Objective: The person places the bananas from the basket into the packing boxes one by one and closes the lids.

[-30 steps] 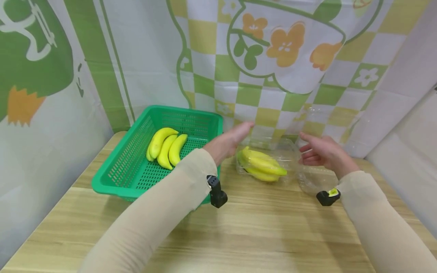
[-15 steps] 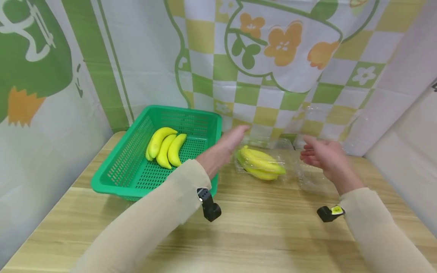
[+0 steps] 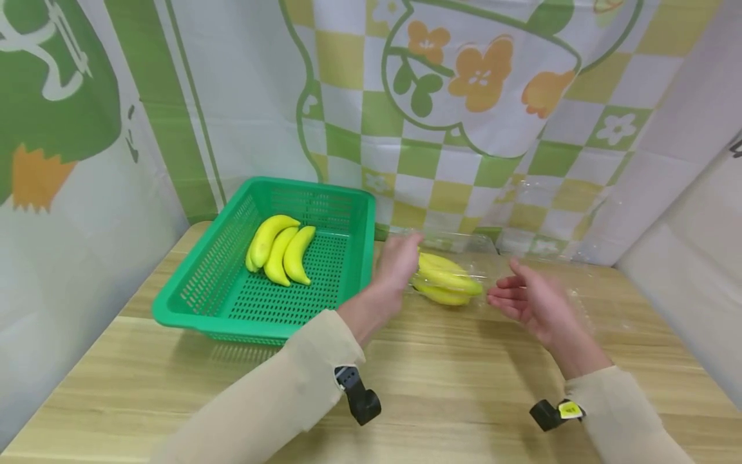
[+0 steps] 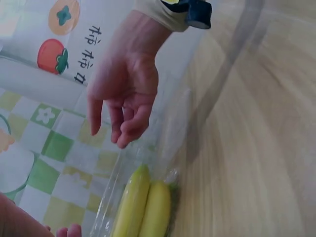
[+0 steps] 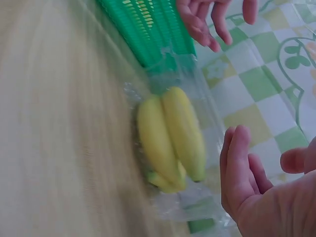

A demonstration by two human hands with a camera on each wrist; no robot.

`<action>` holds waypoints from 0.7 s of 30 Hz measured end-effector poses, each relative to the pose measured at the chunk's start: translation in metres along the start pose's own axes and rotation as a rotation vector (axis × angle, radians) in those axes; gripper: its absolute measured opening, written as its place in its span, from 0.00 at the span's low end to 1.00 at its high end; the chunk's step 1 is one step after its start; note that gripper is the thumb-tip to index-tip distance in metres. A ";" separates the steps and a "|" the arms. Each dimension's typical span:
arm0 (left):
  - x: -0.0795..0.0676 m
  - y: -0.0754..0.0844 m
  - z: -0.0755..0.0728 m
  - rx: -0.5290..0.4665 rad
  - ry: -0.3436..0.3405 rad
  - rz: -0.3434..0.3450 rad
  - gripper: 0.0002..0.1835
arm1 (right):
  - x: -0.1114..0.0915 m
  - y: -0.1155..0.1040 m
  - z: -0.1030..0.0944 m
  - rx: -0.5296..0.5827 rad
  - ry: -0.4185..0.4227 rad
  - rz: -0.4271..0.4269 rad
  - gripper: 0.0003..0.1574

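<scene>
A bunch of yellow bananas (image 3: 445, 278) lies in a clear plastic box (image 3: 464, 243) near the back of the table. My left hand (image 3: 397, 261) is at the box's left end, covering part of it. In the right wrist view the fingers of that left hand (image 5: 210, 19) hang loosely bent with nothing between them. Off the box's right end is my right hand (image 3: 530, 303), fingers relaxed and thumb apart. The left wrist view shows this right hand (image 4: 126, 94) holding nothing. Whether either hand touches the clear plastic is hard to tell.
A green basket (image 3: 263, 328) stands on the left, with several loose bananas (image 3: 295, 254) inside. More clear plastic (image 3: 603, 290) spreads to the right of the box. A patterned curtain (image 3: 423, 161) hangs behind the wooden table (image 3: 440, 399).
My left hand has lowered and turned its fingers down at the box's left end. My right hand has come lower and nearer the box's right end. The bananas stay in place.
</scene>
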State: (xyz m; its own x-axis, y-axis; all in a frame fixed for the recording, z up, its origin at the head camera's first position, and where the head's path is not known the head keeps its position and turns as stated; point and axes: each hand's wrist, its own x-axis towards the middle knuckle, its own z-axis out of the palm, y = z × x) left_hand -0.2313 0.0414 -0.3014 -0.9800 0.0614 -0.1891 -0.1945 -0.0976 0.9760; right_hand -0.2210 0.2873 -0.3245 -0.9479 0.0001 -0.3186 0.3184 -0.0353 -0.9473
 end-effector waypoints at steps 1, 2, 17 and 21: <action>-0.002 -0.002 0.002 -0.015 -0.012 -0.016 0.13 | -0.001 0.003 0.001 -0.002 -0.005 0.007 0.30; -0.003 -0.004 0.003 -0.033 -0.030 -0.036 0.14 | -0.002 0.006 0.002 -0.008 -0.014 0.010 0.31; -0.014 -0.066 0.019 -0.252 -0.080 -0.237 0.33 | -0.001 0.047 0.013 0.010 -0.058 0.129 0.46; -0.008 -0.077 0.019 -0.239 -0.064 -0.254 0.35 | 0.004 0.054 0.016 0.063 -0.028 0.130 0.46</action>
State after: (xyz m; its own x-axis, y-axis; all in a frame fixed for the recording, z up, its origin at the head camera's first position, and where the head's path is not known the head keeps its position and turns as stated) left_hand -0.2075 0.0669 -0.3734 -0.8960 0.1753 -0.4080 -0.4434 -0.3008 0.8444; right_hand -0.2079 0.2694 -0.3763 -0.8988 -0.0368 -0.4368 0.4382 -0.0960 -0.8937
